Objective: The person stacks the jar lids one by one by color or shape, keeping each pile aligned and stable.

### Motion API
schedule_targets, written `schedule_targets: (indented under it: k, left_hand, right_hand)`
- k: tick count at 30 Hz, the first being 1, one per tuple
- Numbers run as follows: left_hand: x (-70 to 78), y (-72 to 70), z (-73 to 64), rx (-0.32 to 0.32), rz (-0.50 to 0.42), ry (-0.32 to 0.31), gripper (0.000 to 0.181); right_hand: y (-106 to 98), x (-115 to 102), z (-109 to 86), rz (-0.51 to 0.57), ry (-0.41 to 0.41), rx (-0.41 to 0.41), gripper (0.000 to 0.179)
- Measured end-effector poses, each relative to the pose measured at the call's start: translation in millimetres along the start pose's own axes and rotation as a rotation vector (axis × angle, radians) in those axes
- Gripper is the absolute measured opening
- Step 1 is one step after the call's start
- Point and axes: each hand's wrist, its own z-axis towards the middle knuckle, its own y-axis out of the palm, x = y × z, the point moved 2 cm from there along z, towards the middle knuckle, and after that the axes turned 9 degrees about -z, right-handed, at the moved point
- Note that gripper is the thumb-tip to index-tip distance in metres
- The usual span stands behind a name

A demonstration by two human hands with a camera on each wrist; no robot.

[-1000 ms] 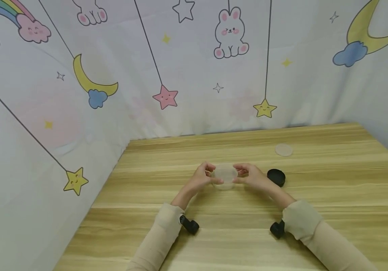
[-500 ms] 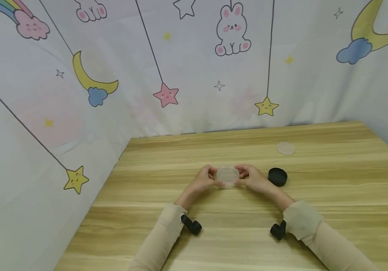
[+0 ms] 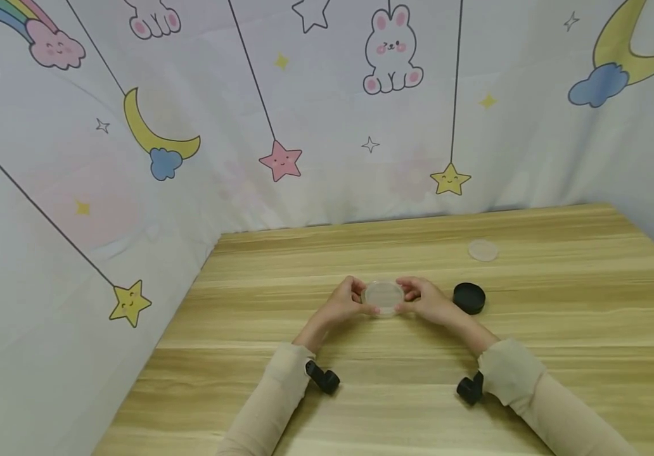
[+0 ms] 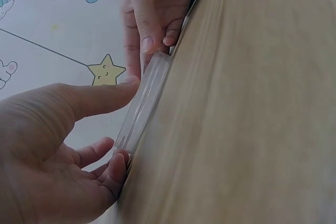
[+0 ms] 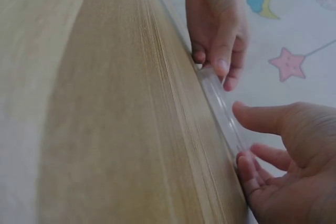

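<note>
A clear, round, shallow plastic dish (image 3: 384, 294) lies level between both hands in the head view. My left hand (image 3: 345, 300) holds its left edge, thumb at the near side and fingers curled round the far side. Opposite it, my right hand (image 3: 426, 301) grips the right edge the same way. Side-on in the left wrist view, the dish (image 4: 143, 103) has a thin wall with lines along it, low at the tabletop. In the right wrist view its wall (image 5: 220, 106) runs between the fingertips of both hands.
A black round lid-like piece (image 3: 469, 298) lies just right of my right hand. Farther back is a thin clear disc (image 3: 483, 250). The wood-grain table (image 3: 281, 253) ends at a white curtain (image 3: 327, 190) printed with stars, moons and rabbits.
A second ago the clear dish looked taller and blurred, its top edge higher; it now appears flatter and steadier between the hands. The head view has shifted slightly. Both hands keep their hold.
</note>
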Motion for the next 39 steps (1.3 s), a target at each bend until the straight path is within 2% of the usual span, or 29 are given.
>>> schedule_targets:
  k: [7, 10, 11, 14, 18, 23, 27, 30, 36, 39]
  left_hand:
    - [7.1, 3.6, 1.0, -0.011, -0.026, 0.003, 0.048]
    - [9.7, 2.1, 2.2, 0.011, -0.060, -0.043, 0.050]
    - [6.2, 1.3, 5.0, 0.027, -0.073, -0.058, 0.050]
    - [8.8, -1.5, 4.1, 0.072, -0.124, -0.096, 0.056]
    - [13.9, -0.3, 5.4, 0.112, -0.154, -0.059, 0.061]
    - [28.9, 11.8, 9.8, 0.113, -0.153, 0.014, 0.063]
    - [41.3, 28.2, 17.9, 0.126, -0.192, 0.036, 0.061]
    - [48.2, 43.1, 28.1, 0.135, -0.239, 0.030, 0.060]
    - [59.9, 73.0, 58.0, 0.158, -0.305, -0.022, 0.062]
    - [62.1, 83.9, 71.3, 0.157, -0.340, -0.050, 0.061]
  right_hand:
    - [-16, -8, -6.6, -0.001, 0.010, -0.014, 0.060]
    - [-27, -17, -10.5, 0.025, 0.026, -0.024, 0.061]
    - [-31, -21, -11.7, 0.038, 0.030, -0.025, 0.062]
    - [-40, -31, -15.5, 0.067, 0.023, -0.020, 0.062]
    - [-57, -43, -19.6, 0.098, -0.007, 0.025, 0.059]
    - [-88, -46, -24.8, 0.130, 0.014, 0.110, 0.060]
    - [-113, -36, -30.3, 0.135, 0.048, 0.166, 0.064]
    - [-132, -22, -35.0, 0.162, 0.077, 0.212, 0.067]
    - [-165, 14, -41.9, 0.267, 0.138, 0.268, 0.072]
    - [-172, 29, -41.4, 0.261, 0.185, 0.267, 0.074]
